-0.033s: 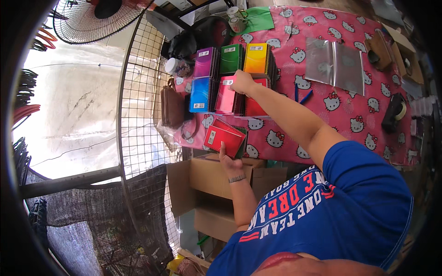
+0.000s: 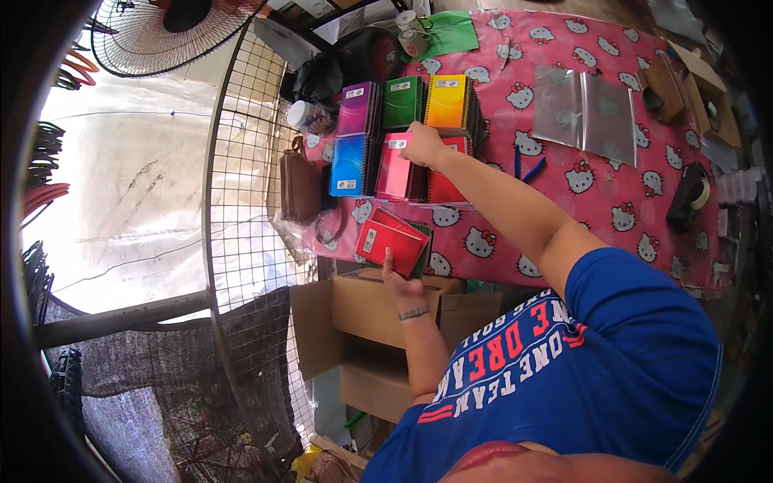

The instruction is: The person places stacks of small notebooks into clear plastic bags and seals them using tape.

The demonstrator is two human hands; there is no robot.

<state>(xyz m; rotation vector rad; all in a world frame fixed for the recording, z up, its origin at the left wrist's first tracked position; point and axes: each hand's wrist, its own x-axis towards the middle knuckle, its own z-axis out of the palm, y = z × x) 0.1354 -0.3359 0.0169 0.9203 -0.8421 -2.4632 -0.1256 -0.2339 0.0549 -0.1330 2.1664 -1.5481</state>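
Note:
Spiral notebooks stand in stacks by colour on the table: purple (image 2: 354, 109), green (image 2: 403, 102), yellow (image 2: 447, 102), blue (image 2: 349, 166), pink (image 2: 394, 173) and red (image 2: 444, 187). My right hand (image 2: 422, 145) reaches over the front row, its fingers bent and closed at the upper right of the top pink notebook, which still lies on its stack. Nearer to me, my left hand (image 2: 403, 286) grips a small fanned bundle of notebooks (image 2: 394, 248) with a red one on top. A dark green edge shows under that bundle. My right forearm partly covers the red stack.
A pink patterned cloth (image 2: 483, 241) covers the table. Clear plastic sleeves (image 2: 584, 117), a blue pen-like item (image 2: 534, 170) and a tape dispenser (image 2: 688, 197) lie rightward. A brown pouch (image 2: 300, 187) and jar (image 2: 310, 117) stand left. Below the near edge sits an open cardboard box (image 2: 378, 314).

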